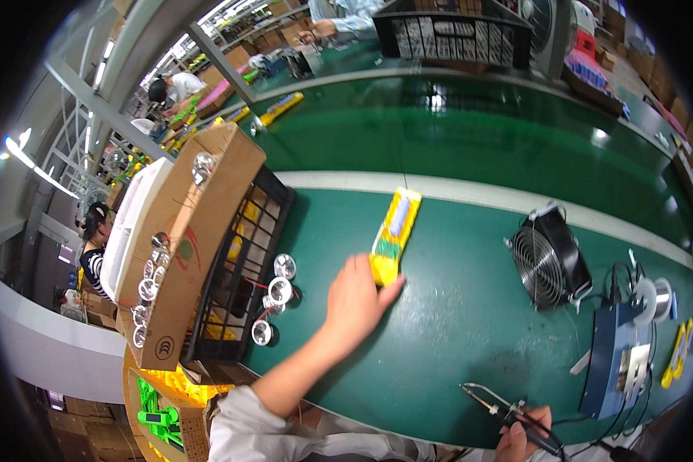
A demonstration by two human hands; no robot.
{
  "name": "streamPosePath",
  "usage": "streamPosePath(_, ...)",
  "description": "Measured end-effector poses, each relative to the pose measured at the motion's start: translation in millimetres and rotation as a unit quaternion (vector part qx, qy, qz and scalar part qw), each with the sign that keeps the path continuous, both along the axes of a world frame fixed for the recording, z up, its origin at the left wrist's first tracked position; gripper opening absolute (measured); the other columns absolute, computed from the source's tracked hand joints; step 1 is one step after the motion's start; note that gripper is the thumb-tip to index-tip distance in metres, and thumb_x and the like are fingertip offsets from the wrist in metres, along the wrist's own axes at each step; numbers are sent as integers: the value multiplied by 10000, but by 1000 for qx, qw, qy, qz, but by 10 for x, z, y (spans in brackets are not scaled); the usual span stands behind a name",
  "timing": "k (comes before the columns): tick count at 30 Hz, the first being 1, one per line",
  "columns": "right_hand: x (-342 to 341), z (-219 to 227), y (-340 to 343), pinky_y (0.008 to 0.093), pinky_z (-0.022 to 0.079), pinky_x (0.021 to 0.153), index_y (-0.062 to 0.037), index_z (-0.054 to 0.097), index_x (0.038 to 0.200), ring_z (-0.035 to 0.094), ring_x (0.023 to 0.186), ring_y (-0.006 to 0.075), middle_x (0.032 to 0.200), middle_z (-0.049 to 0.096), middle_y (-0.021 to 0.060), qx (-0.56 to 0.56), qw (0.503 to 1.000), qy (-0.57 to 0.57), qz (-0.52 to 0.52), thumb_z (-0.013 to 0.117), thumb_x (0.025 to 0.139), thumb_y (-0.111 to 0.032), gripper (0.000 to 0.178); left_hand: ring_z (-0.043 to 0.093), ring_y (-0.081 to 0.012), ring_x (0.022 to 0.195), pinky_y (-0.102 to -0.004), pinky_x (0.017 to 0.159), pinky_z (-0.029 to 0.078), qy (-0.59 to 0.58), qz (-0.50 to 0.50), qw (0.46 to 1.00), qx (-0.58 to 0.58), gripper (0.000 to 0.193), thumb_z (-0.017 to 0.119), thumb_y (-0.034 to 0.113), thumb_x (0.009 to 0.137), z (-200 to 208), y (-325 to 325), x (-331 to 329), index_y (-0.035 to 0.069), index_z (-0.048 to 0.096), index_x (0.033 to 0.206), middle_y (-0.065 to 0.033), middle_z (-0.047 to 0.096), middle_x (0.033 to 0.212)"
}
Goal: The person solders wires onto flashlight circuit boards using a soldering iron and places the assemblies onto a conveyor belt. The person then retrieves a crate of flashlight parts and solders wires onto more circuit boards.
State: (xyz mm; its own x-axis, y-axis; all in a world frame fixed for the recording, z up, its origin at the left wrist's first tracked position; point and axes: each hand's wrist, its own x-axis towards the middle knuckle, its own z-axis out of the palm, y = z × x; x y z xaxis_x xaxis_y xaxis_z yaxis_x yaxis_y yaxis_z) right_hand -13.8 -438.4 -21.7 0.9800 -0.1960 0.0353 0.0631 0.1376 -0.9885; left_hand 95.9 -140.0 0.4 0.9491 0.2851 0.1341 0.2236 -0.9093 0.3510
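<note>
My left hand (359, 299) is closed on the near end of a yellow flashlight housing half (380, 271), which lies on the green bench top (439, 339). Inside the housing are a lilac battery cell (400, 216) and a small green circuit board (388, 248). Low on the right, my right hand (525, 436) grips a soldering iron (508, 416) with a thin metal feed tube beside its tip. That tip points up and left, well apart from the housing. Left of my left hand lie several silver reflector cups (280, 291), some with red wires.
A black crate (242, 254) and a cardboard box (200, 231) with more reflectors stand at left. At right are a small black fan (545, 258), a blue soldering station (612, 358) and a solder spool (654, 299). Beyond a pale rail runs a glossy green belt (470, 146).
</note>
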Motion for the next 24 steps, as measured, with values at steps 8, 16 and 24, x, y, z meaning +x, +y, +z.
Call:
streamPosePath(8, 202, -19, -85, 245, 396, 486, -11, 477, 779, 462, 506, 120, 597, 505, 55, -50, 998, 24, -31, 611, 763, -166, 206, 566, -302, 901, -432, 717, 463, -50, 179, 979, 86, 537, 673, 464, 686, -68, 997, 2244, 28, 505, 951, -138, 589, 925)
streamPosePath(16, 354, -752, -480, 270, 369, 467, -42, 534, 946, 428, 493, 137, 642, 513, 54, -212, 958, -184, -61, 557, 813, -375, 359, 488, -296, 974, -436, 774, 409, -105, 221, 964, 100, 580, 728, 381, 627, -51, 978, 2591, 28, 484, 1018, -142, 513, 1018)
streamPosePath(24, 458, -197, -31, 243, 354, 422, 17, 493, 914, 428, 485, 139, 626, 494, 74, -89, 984, -51, -143, 557, 789, -193, 253, 515, -316, 880, -406, 760, 427, -218, -179, 941, -186, 285, 600, 203, 757, 634, 43, 94, 15, 517, 954, -148, 525, 911)
